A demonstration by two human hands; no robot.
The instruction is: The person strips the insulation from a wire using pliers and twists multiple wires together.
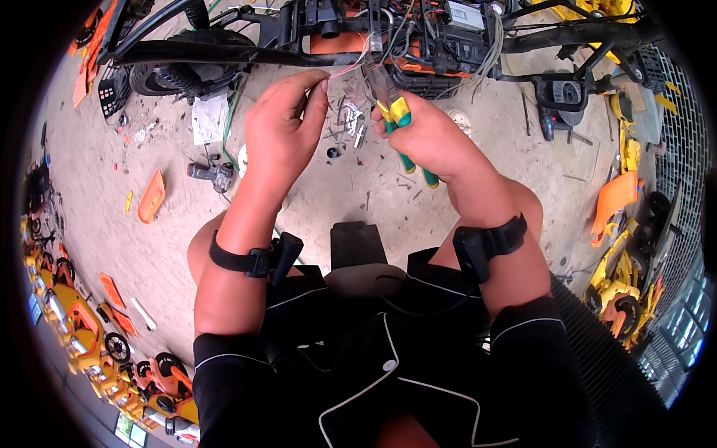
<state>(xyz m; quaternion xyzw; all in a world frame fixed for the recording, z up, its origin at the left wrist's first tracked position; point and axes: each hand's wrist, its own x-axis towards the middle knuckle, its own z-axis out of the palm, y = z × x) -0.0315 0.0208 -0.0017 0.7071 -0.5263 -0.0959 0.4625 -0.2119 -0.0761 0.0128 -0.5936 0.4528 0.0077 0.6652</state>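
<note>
My left hand (287,116) is raised in front of a black tubular vehicle frame (224,52), thumb and forefinger pinched on a thin pink wire (346,70). The wire runs up toward the wiring in the middle of the frame. My right hand (441,138) is closed around pliers (402,113) with green and yellow handles. Their metal jaws point up and away from me, beside the wire; whether they touch it I cannot tell. A bundle of loose grey cables (489,63) hangs from the frame, right of the pliers.
Small metal parts (352,118) lie on the concrete floor below my hands. To the left are a cordless drill (213,173), an orange plastic shell (151,198) and a paper sheet (210,119). Another power tool (550,123) and an orange panel (615,205) are at right.
</note>
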